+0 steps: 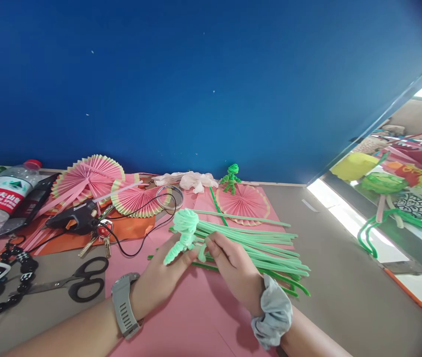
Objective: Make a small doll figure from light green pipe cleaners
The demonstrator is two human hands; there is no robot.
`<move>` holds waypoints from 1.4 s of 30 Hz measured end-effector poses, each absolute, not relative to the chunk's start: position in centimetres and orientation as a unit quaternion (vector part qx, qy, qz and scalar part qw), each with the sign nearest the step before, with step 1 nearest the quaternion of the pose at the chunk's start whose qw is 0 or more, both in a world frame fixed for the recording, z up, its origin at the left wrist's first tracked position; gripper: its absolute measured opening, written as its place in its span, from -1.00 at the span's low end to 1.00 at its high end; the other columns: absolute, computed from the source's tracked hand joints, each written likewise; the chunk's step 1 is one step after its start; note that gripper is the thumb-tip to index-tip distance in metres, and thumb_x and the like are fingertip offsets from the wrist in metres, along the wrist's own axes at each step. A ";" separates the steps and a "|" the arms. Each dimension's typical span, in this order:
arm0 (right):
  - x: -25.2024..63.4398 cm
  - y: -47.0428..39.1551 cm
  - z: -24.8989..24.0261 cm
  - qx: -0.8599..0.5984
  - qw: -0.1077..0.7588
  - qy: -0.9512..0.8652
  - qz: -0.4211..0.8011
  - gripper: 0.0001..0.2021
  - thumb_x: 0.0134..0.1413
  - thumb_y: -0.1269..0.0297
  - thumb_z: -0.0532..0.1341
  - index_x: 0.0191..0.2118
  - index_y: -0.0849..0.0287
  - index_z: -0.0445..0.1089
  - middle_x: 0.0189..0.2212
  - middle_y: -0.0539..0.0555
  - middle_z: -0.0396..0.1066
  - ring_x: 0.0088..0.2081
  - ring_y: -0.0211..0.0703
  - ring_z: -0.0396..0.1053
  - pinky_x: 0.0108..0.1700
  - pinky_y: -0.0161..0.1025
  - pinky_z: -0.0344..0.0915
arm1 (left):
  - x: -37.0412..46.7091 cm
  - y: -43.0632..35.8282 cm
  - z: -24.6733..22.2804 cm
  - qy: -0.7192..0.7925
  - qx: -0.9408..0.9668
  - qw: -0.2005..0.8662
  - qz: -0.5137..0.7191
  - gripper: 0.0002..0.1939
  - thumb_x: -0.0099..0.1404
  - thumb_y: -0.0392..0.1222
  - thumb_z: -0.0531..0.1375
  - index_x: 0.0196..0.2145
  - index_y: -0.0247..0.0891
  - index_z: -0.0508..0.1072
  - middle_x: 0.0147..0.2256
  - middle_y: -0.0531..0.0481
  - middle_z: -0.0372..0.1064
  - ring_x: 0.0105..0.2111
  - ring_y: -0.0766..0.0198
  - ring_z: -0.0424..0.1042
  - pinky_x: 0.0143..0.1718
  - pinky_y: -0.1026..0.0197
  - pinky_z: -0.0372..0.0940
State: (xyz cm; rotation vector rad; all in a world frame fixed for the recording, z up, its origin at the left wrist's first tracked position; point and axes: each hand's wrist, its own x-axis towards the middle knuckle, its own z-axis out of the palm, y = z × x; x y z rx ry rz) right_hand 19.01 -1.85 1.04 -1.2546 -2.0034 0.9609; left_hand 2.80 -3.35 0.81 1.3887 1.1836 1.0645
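Pale-green pipe-cleaner figure just below frame centre, left hand clasping it, right hand pinching a short strand beside it

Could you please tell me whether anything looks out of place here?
Nothing seems spilled or broken. The crumpled white material near the blue panel looks slightly untidy beside the neatly pleated pink fans.

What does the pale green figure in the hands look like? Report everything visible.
The pale green figure looks twisted from fuzzy stems: a round, coiled head over a narrower body, one thick wrapped limb slanting down leftward. It is held head up above pink paper. The left hand grips it low; the right hand pinches a short fuzzy end at its right.
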 end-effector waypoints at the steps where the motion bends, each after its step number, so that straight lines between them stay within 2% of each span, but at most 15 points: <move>1: 18.9 -1.9 0.8 -0.471 0.292 -0.752 0.358 -0.75 0.23 0.23 -0.11 -0.47 0.13 0.06 -0.58 -0.10 0.09 -0.55 -0.34 0.04 -0.46 -0.39 0.04 | 2.8 -3.5 1.1 0.482 0.562 0.516 0.431 -0.75 0.20 -0.12 0.12 -0.16 -0.20 0.41 -0.20 -0.02 0.40 -0.19 0.16 0.33 -0.09 0.16 0.20; 7: 17.7 -3.5 0.3 -0.484 0.222 -0.797 0.285 -0.85 0.21 0.33 -0.16 -0.40 0.12 -0.01 -0.55 -0.05 0.15 -0.54 -0.25 0.12 -0.46 -0.33 0.01 | 3.0 -4.0 2.1 0.458 0.478 0.615 0.428 -0.78 0.27 -0.07 0.03 -0.29 -0.22 0.40 -0.30 0.05 0.40 -0.27 0.29 0.33 -0.16 0.28 0.22; 12: 17.3 -4.2 0.6 -0.473 0.182 -0.819 0.268 -0.87 0.20 0.34 -0.16 -0.39 0.11 -0.02 -0.56 -0.05 0.18 -0.54 -0.21 0.16 -0.48 -0.31 0.00 | 3.0 -3.9 1.3 0.500 0.456 0.591 0.440 -0.78 0.24 -0.04 0.07 -0.40 -0.24 0.36 -0.41 0.08 0.34 -0.33 0.32 0.29 -0.26 0.32 0.23; 15: 17.2 -4.2 0.9 -0.458 0.174 -0.828 0.272 -0.86 0.19 0.36 -0.14 -0.40 0.11 0.01 -0.56 -0.05 0.18 -0.56 -0.23 0.14 -0.50 -0.32 -0.01 | 3.0 -4.0 1.0 0.510 0.449 0.575 0.455 -0.81 0.23 -0.04 0.09 -0.37 -0.21 0.34 -0.42 0.11 0.31 -0.35 0.34 0.28 -0.27 0.34 0.23; 18: 17.1 -4.2 1.1 -0.443 0.202 -0.818 0.306 -0.85 0.19 0.34 -0.12 -0.40 0.12 0.06 -0.56 -0.06 0.18 -0.57 -0.25 0.12 -0.50 -0.32 0.00 | 3.1 -4.1 1.1 0.514 0.460 0.560 0.459 -0.83 0.22 -0.06 0.10 -0.31 -0.19 0.35 -0.37 0.11 0.32 -0.32 0.33 0.29 -0.23 0.33 0.24; 22: 16.9 -4.3 1.0 -0.435 0.308 -0.751 0.389 -0.78 0.22 0.24 -0.11 -0.41 0.13 0.15 -0.53 -0.05 0.21 -0.50 -0.28 0.17 -0.42 -0.34 0.10 | 3.1 -4.2 1.4 0.518 0.482 0.550 0.443 -0.81 0.21 -0.06 0.10 -0.28 -0.19 0.38 -0.35 0.06 0.38 -0.29 0.27 0.33 -0.24 0.28 0.27; 27: 16.7 -4.3 0.5 -0.466 0.361 -0.660 0.466 -0.65 0.21 0.17 -0.10 -0.56 0.14 0.12 -0.64 -0.08 0.06 -0.56 -0.30 0.08 -0.45 -0.34 0.12 | 3.2 -4.5 1.8 0.539 0.517 0.484 0.456 -0.84 0.16 -0.10 0.13 -0.33 -0.17 0.42 -0.32 0.03 0.43 -0.25 0.18 0.39 -0.18 0.21 0.28; 31: 17.3 -3.9 0.6 -0.457 0.411 -0.631 0.474 -0.72 0.17 0.13 -0.03 -0.44 0.14 0.26 -0.58 -0.06 0.14 -0.51 -0.29 0.15 -0.41 -0.33 0.15 | 3.1 -4.3 1.7 0.491 0.585 0.454 0.458 -0.87 0.16 -0.16 0.13 -0.32 -0.18 0.42 -0.29 -0.01 0.44 -0.22 0.15 0.38 -0.16 0.18 0.27; 34: 18.2 -3.3 1.4 -0.446 0.418 -0.644 0.460 -0.71 0.16 0.13 -0.03 -0.47 0.14 0.24 -0.58 -0.06 0.14 -0.52 -0.29 0.16 -0.42 -0.32 0.15 | 2.8 -4.3 1.0 0.474 0.639 0.430 0.428 -0.83 0.13 -0.21 0.16 -0.27 -0.19 0.42 -0.28 -0.03 0.44 -0.22 0.12 0.37 -0.09 0.11 0.21; 37: 19.3 -2.7 2.9 -0.427 0.376 -0.704 0.425 -0.70 0.18 0.16 -0.07 -0.53 0.13 0.14 -0.62 -0.07 0.03 -0.56 -0.30 0.05 -0.50 -0.33 0.06 | 2.5 -4.5 0.7 0.506 0.668 0.378 0.394 -0.84 0.12 -0.23 0.16 -0.28 -0.17 0.44 -0.30 -0.04 0.44 -0.25 0.09 0.37 -0.04 0.03 0.15; 39: 19.9 -2.5 4.0 -0.411 0.347 -0.744 0.397 -0.71 0.19 0.17 -0.11 -0.50 0.13 0.13 -0.61 -0.07 0.01 -0.56 -0.30 0.01 -0.51 -0.34 0.03 | 2.4 -4.4 1.1 0.507 0.639 0.417 0.401 -0.83 0.14 -0.17 0.13 -0.28 -0.15 0.45 -0.31 -0.05 0.43 -0.26 0.09 0.37 -0.08 0.02 0.18; 40: 20.1 -2.5 4.6 -0.395 0.327 -0.765 0.391 -0.72 0.20 0.18 -0.12 -0.48 0.13 0.14 -0.61 -0.07 0.02 -0.57 -0.30 -0.01 -0.52 -0.34 0.02 | 2.4 -4.2 1.5 0.489 0.615 0.471 0.401 -0.80 0.15 -0.11 0.12 -0.28 -0.14 0.45 -0.31 -0.05 0.43 -0.27 0.09 0.37 -0.12 0.03 0.21; 42: 20.5 -2.5 5.6 -0.360 0.271 -0.808 0.379 -0.75 0.19 0.22 -0.12 -0.44 0.13 0.16 -0.61 -0.07 0.06 -0.58 -0.31 -0.01 -0.53 -0.35 0.01 | 2.2 -3.7 2.3 0.400 0.536 0.646 0.368 -0.67 0.14 0.07 0.08 -0.27 -0.17 0.45 -0.33 -0.07 0.43 -0.28 0.09 0.39 -0.19 0.03 0.25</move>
